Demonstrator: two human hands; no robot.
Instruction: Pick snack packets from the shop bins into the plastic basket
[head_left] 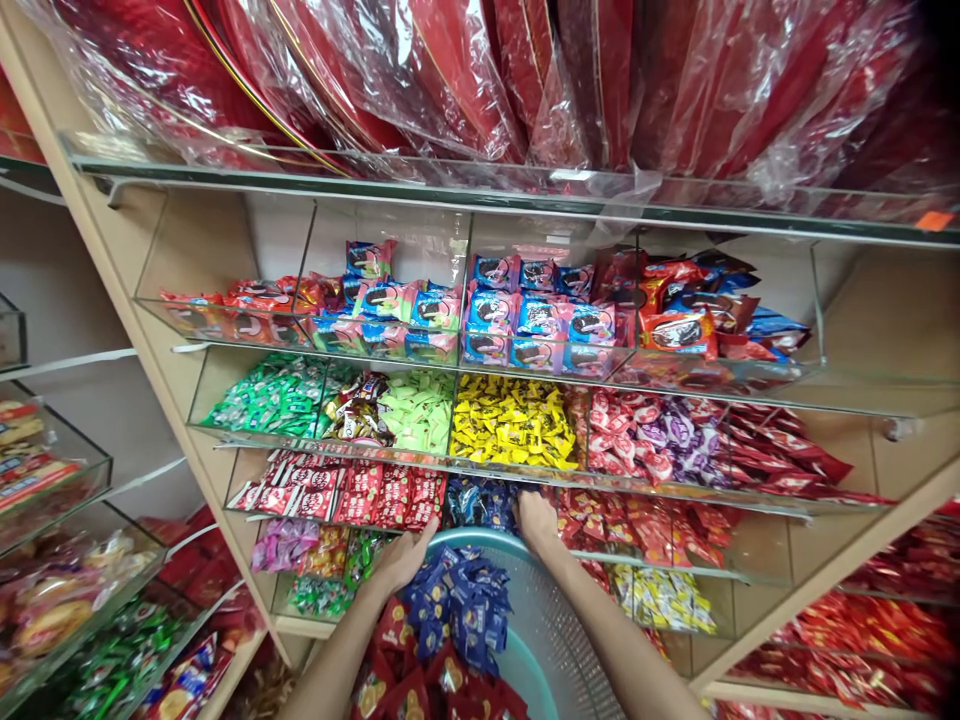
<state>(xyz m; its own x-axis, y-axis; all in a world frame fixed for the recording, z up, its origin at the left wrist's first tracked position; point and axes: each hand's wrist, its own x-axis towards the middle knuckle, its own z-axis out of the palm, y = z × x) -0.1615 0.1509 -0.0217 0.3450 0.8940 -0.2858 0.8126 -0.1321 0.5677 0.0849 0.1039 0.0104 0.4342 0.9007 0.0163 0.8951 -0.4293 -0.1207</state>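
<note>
A teal plastic basket (491, 540) with a mesh side is in front of me at the lower centre. It holds a pile of dark blue candy packets (465, 605) and red packets (409, 700) below them. My left hand (403, 556) is closed at the basket's left rim, its thumb upward and its other fingers mostly hidden. Beyond the far rim, more dark blue packets (484, 502) fill a shelf compartment. At that compartment's right side is my right hand (537, 518), fingers curled downward; whatever it may hold is hidden.
Glass dividers split the shelves into candy bins: yellow packets (514, 420), green packets (266, 395) and red packets (394, 492). Blue-pink snack packs (540, 312) lie higher up. Plastic-wrapped red items (450, 80) sit above a glass shelf edge (525, 200). Side shelves (52, 500) stand left.
</note>
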